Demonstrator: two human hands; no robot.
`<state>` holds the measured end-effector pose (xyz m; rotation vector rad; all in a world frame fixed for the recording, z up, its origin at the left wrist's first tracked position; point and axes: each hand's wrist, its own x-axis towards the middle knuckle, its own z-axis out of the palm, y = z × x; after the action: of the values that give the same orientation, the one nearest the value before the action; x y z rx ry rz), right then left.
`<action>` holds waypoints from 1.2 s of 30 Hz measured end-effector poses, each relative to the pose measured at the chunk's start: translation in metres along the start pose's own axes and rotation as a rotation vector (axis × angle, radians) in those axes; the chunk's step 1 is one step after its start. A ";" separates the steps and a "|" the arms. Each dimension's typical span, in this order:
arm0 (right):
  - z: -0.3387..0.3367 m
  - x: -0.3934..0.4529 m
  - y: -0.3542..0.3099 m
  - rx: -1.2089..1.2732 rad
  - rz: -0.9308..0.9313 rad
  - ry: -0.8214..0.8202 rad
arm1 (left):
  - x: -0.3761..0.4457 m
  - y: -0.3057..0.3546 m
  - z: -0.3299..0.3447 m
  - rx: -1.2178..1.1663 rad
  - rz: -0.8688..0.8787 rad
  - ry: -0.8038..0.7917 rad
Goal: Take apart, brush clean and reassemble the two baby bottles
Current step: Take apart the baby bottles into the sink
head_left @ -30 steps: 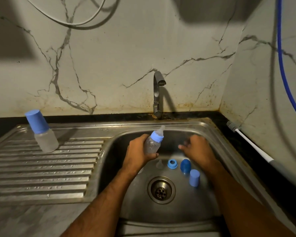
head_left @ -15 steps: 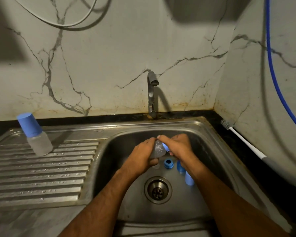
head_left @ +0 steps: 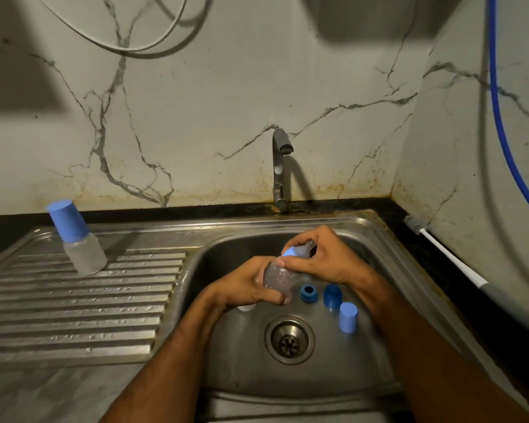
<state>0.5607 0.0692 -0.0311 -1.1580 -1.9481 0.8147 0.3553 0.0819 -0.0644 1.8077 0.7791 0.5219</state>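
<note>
Over the sink basin my left hand grips the clear body of a baby bottle, tilted up to the right. My right hand pinches that bottle's blue collar and teat. On the basin floor lie a blue ring, a dark blue part and a light blue cap. A small white piece peeks out under my left hand. The second bottle, capped in blue, stands whole on the drainboard at the left.
A tap rises behind the basin. A white-handled bottle brush lies on the dark counter at the right. A blue hose hangs on the right wall. The drain sits in the middle of the basin.
My right hand came over from the right and closed on the bottle's blue top. The view has shifted slightly; the left hand keeps holding the bottle body.
</note>
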 end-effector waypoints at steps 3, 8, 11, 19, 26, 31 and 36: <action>-0.007 0.000 -0.004 -0.029 -0.157 -0.163 | -0.005 -0.004 -0.006 -0.025 -0.025 -0.034; -0.008 -0.001 -0.005 -0.042 -0.026 -0.077 | 0.001 -0.013 -0.003 0.167 0.010 0.146; 0.007 0.000 -0.003 -0.141 0.210 0.257 | 0.009 -0.021 0.004 0.265 0.027 0.211; 0.002 0.000 0.002 -0.078 0.043 -0.016 | 0.014 -0.033 -0.001 0.373 0.032 0.367; 0.019 0.000 0.004 -0.145 0.249 0.269 | 0.018 -0.035 0.002 0.388 0.031 0.374; 0.005 0.003 0.004 -0.093 -0.013 0.050 | 0.017 -0.037 -0.002 0.376 0.009 0.415; 0.018 0.002 0.006 -0.094 0.194 0.297 | 0.019 -0.038 -0.001 0.405 0.007 0.412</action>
<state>0.5478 0.0701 -0.0451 -1.4534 -1.6621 0.6119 0.3574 0.1050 -0.1000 2.1013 1.2291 0.8003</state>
